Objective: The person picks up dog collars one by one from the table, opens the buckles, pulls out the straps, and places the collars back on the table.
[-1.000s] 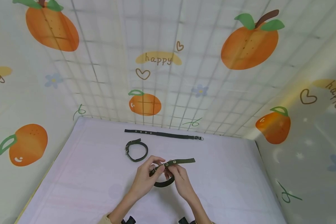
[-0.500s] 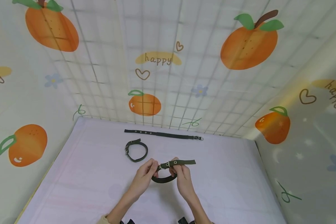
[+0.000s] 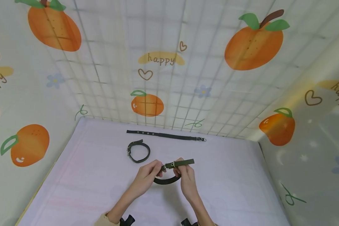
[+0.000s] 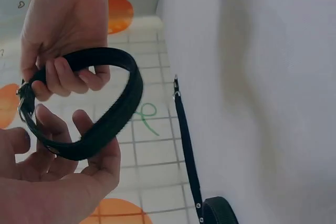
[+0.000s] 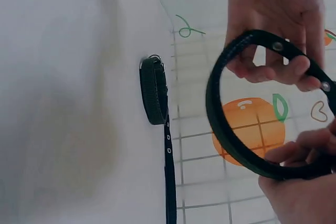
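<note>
Two hands (image 3: pixel 145 176) (image 3: pixel 188 182) grip one looped collar (image 3: pixel 166 181) above the table (image 3: pixel 231 179), well in from its side edges.

The pale tabletop (image 3: pixel 228 182) is being boxed in left, right and back by whitish walls (image 3: pixel 107 37), which are being livened up with cartoon oranges (image 3: pixel 254 48), brown hearts (image 3: pixel 145 74), blue flowers (image 3: pixel 203 91) and the word "happy" (image 3: pixel 161 59). Grid lines (image 3: pixel 183 103) are being shown all across the back one, and the right-hand corner is being lit kinda softly by a yellowish streak (image 3: pixel 292 97).
</note>
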A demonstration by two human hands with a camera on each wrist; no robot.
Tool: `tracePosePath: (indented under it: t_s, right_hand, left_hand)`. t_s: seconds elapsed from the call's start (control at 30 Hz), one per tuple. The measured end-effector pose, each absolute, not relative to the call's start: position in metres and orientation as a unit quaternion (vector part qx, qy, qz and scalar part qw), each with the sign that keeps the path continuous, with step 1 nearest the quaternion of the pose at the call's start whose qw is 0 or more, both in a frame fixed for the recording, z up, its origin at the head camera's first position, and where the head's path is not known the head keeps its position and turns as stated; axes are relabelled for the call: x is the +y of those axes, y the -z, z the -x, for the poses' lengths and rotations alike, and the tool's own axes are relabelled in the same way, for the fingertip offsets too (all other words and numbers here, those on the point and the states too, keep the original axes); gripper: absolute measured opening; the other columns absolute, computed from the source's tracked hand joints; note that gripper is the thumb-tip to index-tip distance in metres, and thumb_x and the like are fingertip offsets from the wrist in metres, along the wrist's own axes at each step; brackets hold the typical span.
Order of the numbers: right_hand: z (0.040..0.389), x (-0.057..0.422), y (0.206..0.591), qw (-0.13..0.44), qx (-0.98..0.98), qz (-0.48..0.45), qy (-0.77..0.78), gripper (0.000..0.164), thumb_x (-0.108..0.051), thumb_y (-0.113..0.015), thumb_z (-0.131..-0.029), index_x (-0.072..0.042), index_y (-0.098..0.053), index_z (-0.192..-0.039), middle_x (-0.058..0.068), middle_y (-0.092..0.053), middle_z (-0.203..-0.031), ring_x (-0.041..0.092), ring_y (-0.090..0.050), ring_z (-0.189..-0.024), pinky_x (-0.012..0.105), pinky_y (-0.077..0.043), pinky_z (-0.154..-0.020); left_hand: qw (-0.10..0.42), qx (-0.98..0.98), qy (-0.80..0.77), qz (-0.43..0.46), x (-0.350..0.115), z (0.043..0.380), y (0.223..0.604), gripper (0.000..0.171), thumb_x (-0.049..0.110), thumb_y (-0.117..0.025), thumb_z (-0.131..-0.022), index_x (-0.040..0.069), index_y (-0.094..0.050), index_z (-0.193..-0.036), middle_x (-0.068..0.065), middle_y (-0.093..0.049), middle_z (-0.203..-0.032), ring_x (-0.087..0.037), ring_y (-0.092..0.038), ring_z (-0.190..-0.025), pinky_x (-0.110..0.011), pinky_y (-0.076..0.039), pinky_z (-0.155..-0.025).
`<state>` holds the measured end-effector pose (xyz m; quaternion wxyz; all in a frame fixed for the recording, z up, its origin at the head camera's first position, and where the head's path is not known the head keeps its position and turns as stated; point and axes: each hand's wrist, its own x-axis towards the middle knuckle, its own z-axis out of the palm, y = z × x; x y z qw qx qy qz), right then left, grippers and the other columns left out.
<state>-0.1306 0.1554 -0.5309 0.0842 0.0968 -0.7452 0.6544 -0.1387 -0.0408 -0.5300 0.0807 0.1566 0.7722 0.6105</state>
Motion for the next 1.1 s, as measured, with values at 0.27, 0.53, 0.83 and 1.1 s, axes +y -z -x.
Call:
tracePosePath:
  t_s: [0.27, 0.53, 0.83, 1.1]
  right_hand:
    - [0.1343, 0.1587, 0.5295, 0.076, -0.740, -0.079, -0.663, 0.040, -0.019, -0.035, -0.117, -0.001, -0.046, -0.083, 0.006, -0.044, -0.075, 0.015, -0.045, -0.071, 0.025, -0.042, -0.071]
    - [0.1359, 0.1643, 0.5294, 0.070, -0.746, -0.075, -0.658, 0.036, -0.013, -0.034, -0.115, -0.002, -0.045, -0.083, 0.009, -0.043, -0.075, 0.015, -0.043, -0.071, 0.027, -0.040, -0.071]
    - [0.1327, 0.1593, 0.5338, 0.064, -0.764, -0.108, -0.633, 0.039, -0.020, -0.037, -0.119, -0.004, -0.057, -0.088, 0.015, -0.049, -0.075, 0.020, -0.048, -0.072, 0.029, -0.044, -0.071]
    - [0.1320, 0.1625, 0.5330, 0.085, -0.755, -0.086, -0.645, 0.036, -0.018, -0.040, -0.118, -0.006, -0.057, -0.087, 0.008, -0.048, -0.076, 0.013, -0.048, -0.073, 0.027, -0.043, -0.072]
  left_hand:
    - [0.080, 0.779, -0.601, -0.160, -0.0439, 0.1414, 0.5293, 0.037, 0.034, -0.049, -0.116, 0.010, -0.069, -0.096, -0.003, -0.066, -0.084, -0.004, -0.047, -0.072, -0.018, -0.035, -0.063]
    - [0.088, 0.774, -0.604, -0.168, -0.0493, 0.1430, 0.5319, 0.035, 0.036, -0.047, -0.117, 0.018, -0.071, -0.099, -0.001, -0.068, -0.086, -0.006, -0.054, -0.079, -0.019, -0.041, -0.070]
    - [0.089, 0.760, -0.616, -0.188, -0.0414, 0.1443, 0.5278, 0.031, 0.033, -0.050, -0.116, 0.015, -0.071, -0.103, -0.004, -0.069, -0.088, -0.006, -0.063, -0.087, -0.022, -0.049, -0.082]
    - [0.113, 0.756, -0.622, -0.170, -0.0456, 0.1439, 0.5280, 0.035, 0.032, -0.050, -0.116, 0.008, -0.071, -0.102, -0.010, -0.069, -0.088, -0.008, -0.061, -0.087, -0.020, -0.043, -0.075]
